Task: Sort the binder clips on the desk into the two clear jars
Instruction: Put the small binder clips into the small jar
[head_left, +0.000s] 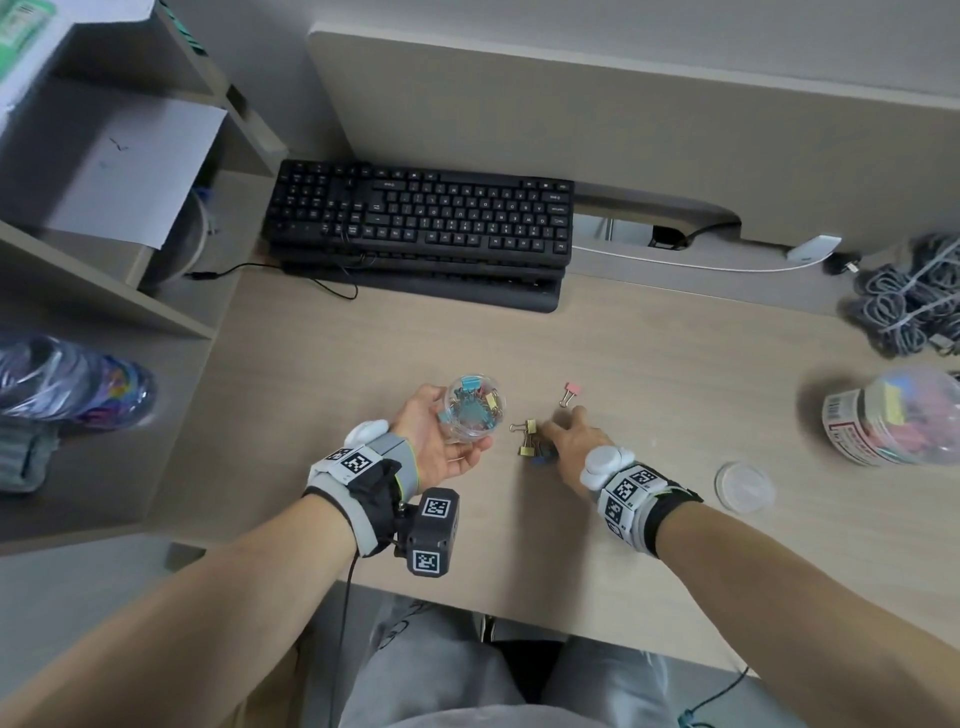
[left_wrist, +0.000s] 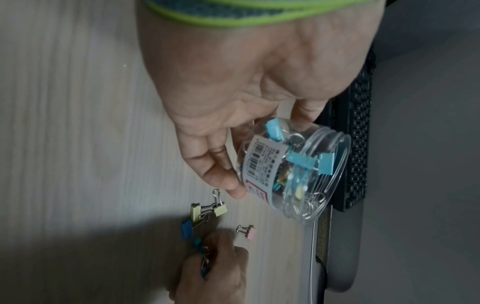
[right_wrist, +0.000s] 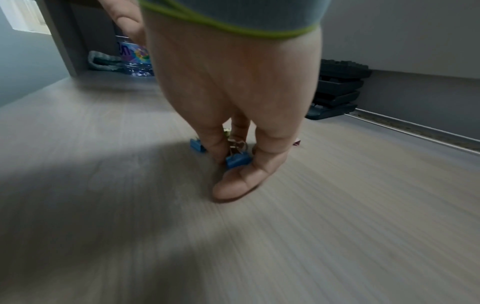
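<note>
My left hand grips a small clear jar just above the desk, its mouth tilted up; light blue, yellow and pink binder clips lie inside. The same jar shows a barcode label in the left wrist view. My right hand is down on the desk and pinches a blue binder clip between thumb and index finger. Another blue clip lies beside it. Two yellow clips lie just left of that hand, and a pink clip lies beyond it.
A second, larger clear jar with clips inside lies on its side at the far right, with a clear lid in front of it. Behind are a black keyboard, coiled cables and a shelf unit at left.
</note>
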